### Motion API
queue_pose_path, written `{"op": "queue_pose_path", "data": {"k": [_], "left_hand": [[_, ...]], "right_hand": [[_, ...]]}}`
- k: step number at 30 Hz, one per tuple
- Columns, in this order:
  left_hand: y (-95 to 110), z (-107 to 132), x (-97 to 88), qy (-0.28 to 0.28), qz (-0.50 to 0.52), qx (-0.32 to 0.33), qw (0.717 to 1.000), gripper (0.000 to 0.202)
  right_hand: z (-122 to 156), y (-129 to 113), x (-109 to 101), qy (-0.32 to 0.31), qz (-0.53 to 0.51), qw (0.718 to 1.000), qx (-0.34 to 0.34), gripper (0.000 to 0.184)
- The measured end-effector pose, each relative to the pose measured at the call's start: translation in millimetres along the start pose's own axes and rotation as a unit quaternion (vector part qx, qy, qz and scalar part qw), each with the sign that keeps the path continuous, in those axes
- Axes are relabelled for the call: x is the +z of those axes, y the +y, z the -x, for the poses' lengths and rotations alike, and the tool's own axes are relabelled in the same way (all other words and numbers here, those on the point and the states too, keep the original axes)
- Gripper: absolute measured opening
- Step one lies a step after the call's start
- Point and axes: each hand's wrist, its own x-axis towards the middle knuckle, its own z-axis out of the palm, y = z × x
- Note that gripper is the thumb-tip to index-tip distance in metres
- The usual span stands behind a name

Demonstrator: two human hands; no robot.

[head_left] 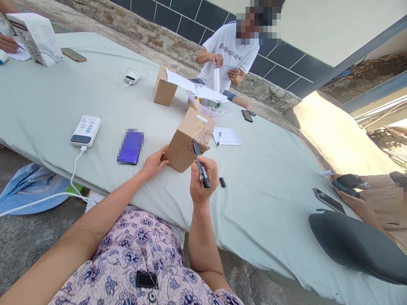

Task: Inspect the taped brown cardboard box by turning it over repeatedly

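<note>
A square-edged cardboard box (181,148), scrawled with dark looping lines (205,139), sits on the pale, creased, cloth-covered tabletop (260,182). The left hand (154,163), fingers parted, touches the box's left side; the right hand (203,180) pinches a slim black marker (202,170) between its fingers. Beyond the box stand a translucent plastic tub (225,111) and, farther, rough stonework (140,31) under dark wall tiles (181,17).

A box (179,146) is standing on the table (263,203) at the centre of the frame, the left hand (155,163) touching its left edge. The right hand (204,181) is holding a marker (200,163) before it; a cap (222,182) is lying just right of that hand. Behind, a basin (224,111) is sitting right of another carton (164,90). Left of centre, a phone (129,147) is lying right of a power bank (86,130).
</note>
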Motion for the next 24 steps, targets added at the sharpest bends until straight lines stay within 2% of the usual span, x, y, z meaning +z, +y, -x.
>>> {"op": "queue_pose_path", "data": {"k": [2,4,8,11,14,17,20,22,24], "left_hand": [[0.9,0.1,-0.5,-0.005,-0.002,0.0,1.0,0.07],[1.8,0.3,-1.0,-0.009,-0.008,-0.005,1.0,0.071],[4.0,1.3,-2.0,-0.014,-0.015,-0.017,1.0,0.069],[5.1,1.4,-2.7,-0.014,-0.011,-0.015,1.0,0.066],[3.4,0.6,-2.7,-0.009,-0.002,-0.011,1.0,0.068],[-2.1,0.0,-0.8,0.002,0.035,0.006,0.999,0.069],[-8.7,1.3,3.3,0.036,0.067,0.017,0.997,0.06],[-10.8,3.3,5.2,0.081,0.063,0.016,0.995,0.055],[-9.5,5.6,3.2,0.122,0.049,0.019,0.991,0.05]], "right_hand": [[7.5,2.2,-3.8,-0.005,0.006,1.0,-0.008,0.011],[17.0,8.0,-10.1,0.013,0.029,0.999,0.011,0.009],[25.9,25.4,-23.6,0.115,0.089,0.983,0.115,0.016],[17.1,31.2,-26.9,0.167,0.092,0.973,0.131,0.018],[6.7,27.0,-21.6,0.102,0.033,0.991,0.082,0.019],[8.4,21.5,-12.6,0.032,-0.032,0.998,0.034,0.02],[19.9,25.4,-7.6,0.101,-0.064,0.991,0.063,0.026],[26.5,34.3,-9.4,0.189,-0.065,0.971,0.132,0.032],[30.2,46.4,-15.0,0.25,-0.053,0.943,0.213,0.035]]}}
